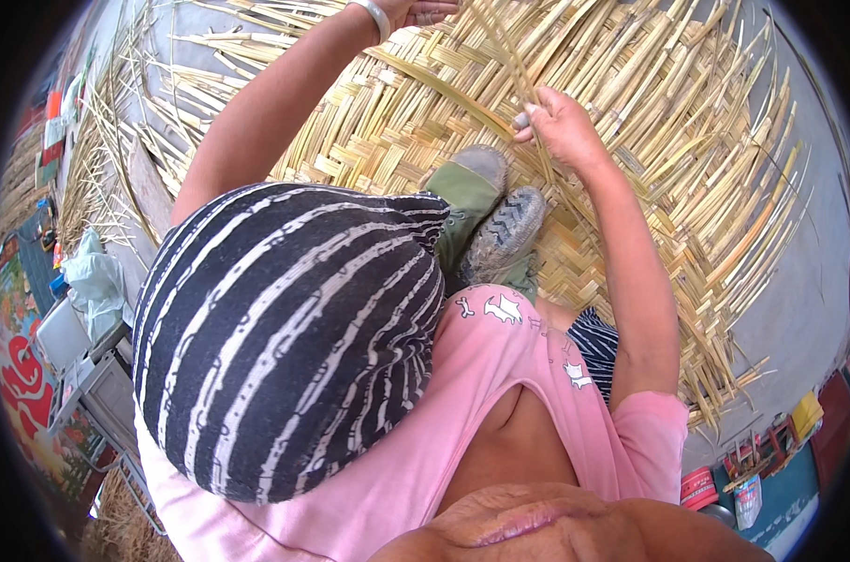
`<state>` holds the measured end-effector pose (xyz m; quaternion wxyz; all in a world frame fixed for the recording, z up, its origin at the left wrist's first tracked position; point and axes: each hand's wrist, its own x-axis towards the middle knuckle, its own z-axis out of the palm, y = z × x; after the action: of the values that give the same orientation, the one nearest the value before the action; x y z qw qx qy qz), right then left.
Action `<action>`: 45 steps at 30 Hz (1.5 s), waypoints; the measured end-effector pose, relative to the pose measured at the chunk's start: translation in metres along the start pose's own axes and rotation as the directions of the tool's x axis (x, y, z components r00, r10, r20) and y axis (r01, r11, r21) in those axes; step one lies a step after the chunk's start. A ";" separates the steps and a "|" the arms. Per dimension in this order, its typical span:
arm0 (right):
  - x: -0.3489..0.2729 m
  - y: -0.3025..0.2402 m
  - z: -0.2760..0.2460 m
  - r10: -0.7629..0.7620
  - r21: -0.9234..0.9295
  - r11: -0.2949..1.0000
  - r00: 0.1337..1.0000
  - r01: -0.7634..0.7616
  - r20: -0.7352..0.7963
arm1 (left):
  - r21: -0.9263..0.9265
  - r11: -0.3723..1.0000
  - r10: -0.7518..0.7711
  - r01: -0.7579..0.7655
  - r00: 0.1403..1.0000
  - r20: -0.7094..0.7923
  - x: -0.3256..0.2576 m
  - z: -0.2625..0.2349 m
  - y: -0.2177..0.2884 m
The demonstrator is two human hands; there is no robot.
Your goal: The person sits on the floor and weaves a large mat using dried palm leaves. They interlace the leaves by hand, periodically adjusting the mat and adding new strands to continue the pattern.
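Observation:
My right hand (564,129) is closed in a pinch around thin straw-coloured reed strips (511,58) that rise past the upper edge of the picture. Grey-white wrappings show on its fingers. At the top, my left hand (423,11) is partly cut off. Its visible fingers are curled together close beside the strips, and what they grip is hidden. A pale bangle circles that wrist. Under both hands spreads a woven reed mat (388,122), its centre tightly plaited and long loose reed ends fanning out around it. My shoes (507,229) rest on the mat.
Loose reeds (102,150) lie on the grey floor (790,309) at the left. Further left stand a grey metal-framed stand (97,393) and a pale plastic bag (95,281). A red container (698,488) and a small rack (762,451) are at the lower right.

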<state>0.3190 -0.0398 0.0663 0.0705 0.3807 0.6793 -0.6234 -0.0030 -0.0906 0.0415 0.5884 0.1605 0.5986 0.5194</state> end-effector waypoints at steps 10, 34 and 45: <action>0.017 0.016 -0.011 -0.079 0.167 0.980 0.978 0.112 -0.193 | 0.478 0.870 0.066 -0.120 0.990 0.128 0.097 0.022 -0.023; -0.005 0.013 0.002 -0.127 0.374 0.898 0.949 0.234 -0.289 | 0.977 0.206 -0.018 0.059 0.998 -0.057 0.103 0.111 0.022; -0.011 0.030 0.016 -0.125 0.433 0.861 0.937 0.266 -0.325 | 0.858 0.513 -0.058 0.036 0.998 -0.007 0.112 0.100 0.013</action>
<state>0.3387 -0.0613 0.0455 -0.1872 0.4006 0.5458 -0.7118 0.0499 0.0484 0.0153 0.4533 0.4192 0.7742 0.1392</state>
